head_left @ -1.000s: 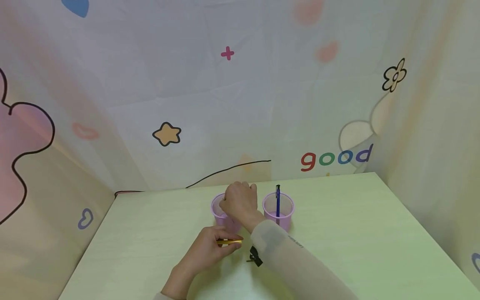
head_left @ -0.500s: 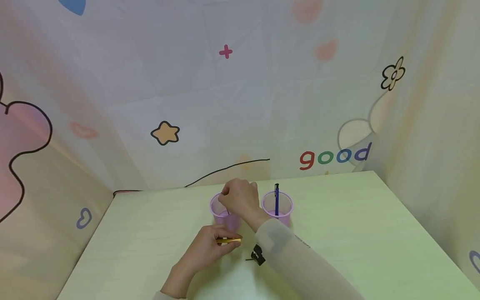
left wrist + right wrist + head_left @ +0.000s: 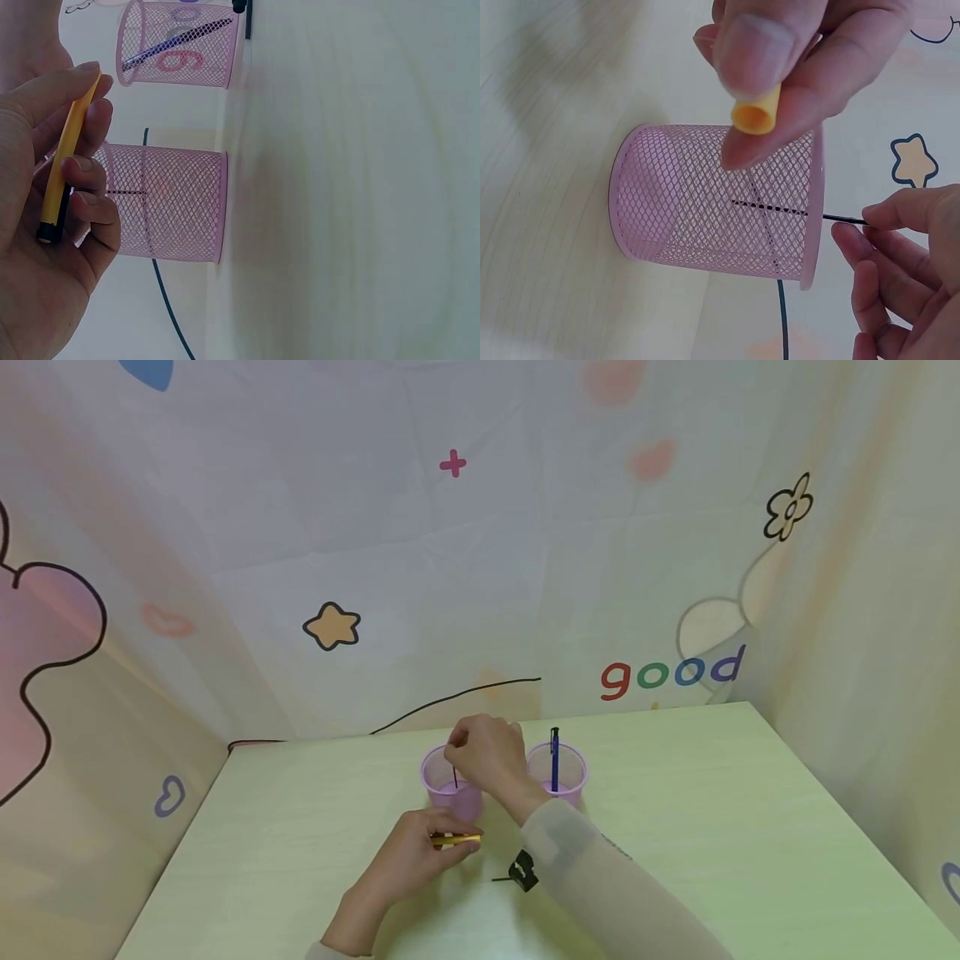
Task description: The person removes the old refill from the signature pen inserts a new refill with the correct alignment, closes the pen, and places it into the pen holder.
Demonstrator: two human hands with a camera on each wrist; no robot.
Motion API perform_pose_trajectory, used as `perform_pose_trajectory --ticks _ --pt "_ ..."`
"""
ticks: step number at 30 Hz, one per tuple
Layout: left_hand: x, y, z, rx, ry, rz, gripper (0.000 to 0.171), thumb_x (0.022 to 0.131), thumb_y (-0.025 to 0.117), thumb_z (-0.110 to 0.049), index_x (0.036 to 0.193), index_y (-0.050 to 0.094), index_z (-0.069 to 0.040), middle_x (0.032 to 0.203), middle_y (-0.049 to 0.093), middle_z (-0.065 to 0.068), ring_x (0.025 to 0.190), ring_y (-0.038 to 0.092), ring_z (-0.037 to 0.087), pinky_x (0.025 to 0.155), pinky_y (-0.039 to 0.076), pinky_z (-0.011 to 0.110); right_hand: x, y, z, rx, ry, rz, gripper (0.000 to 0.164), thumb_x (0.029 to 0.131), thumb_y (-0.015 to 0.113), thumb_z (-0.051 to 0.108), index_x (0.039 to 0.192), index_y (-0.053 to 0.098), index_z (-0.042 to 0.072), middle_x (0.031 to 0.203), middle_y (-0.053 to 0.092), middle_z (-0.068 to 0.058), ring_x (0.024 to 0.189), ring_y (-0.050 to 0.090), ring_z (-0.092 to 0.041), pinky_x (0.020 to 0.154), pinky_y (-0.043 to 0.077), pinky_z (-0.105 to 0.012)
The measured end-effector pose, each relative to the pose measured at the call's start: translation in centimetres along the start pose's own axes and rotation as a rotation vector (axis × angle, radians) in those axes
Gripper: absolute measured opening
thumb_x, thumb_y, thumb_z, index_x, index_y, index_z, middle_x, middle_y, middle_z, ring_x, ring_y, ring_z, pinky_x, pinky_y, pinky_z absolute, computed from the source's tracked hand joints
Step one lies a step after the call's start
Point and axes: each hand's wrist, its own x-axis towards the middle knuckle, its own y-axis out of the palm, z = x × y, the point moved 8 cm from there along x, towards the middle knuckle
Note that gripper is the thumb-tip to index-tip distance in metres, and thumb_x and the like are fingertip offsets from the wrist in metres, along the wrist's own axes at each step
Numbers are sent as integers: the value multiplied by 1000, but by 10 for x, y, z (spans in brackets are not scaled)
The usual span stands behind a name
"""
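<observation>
My left hand holds a yellow pen barrel between thumb and fingers, in front of the left pen holder. Its black-tipped end shows in the left wrist view, and an open, hollow end in the right wrist view. Above the left pink mesh pen holder, my right hand pinches a thin black rod, like a pen refill. The rod's lower part hangs inside the holder and shows through the mesh. A blue pen leans in the right pink mesh holder.
A small black object is beside my right sleeve; its kind is unclear. Near it, a short thin dark stick lies on the pale table. A printed cloth backdrop stands behind the table.
My right hand has shifted slightly right and up, and the thin black rod beneath its fingers has come into view over the left holder. My left hand stays nearly still with the yellow barrel.
</observation>
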Motion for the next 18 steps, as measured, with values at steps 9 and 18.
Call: perform_pose_trajectory --ticks 9,18 --pt "0 1 2 9 -14 5 18 94 79 -28 107 82 -15 99 79 -12 95 69 6 80 59 25 -3 -10 -9 130 33 -5 7 92 73 22 91 78 18 84 76 5 74 66 -12 71 53 -31" --pt "2 -1 1 19 -29 -4 18 93 79 -27 108 82 -17 100 78 -12 93 67 3 79 57 22 -11 -29 -13 234 -1 -43 6 92 75 23 89 78 19 84 77 5 76 67 -10 69 52 -29"
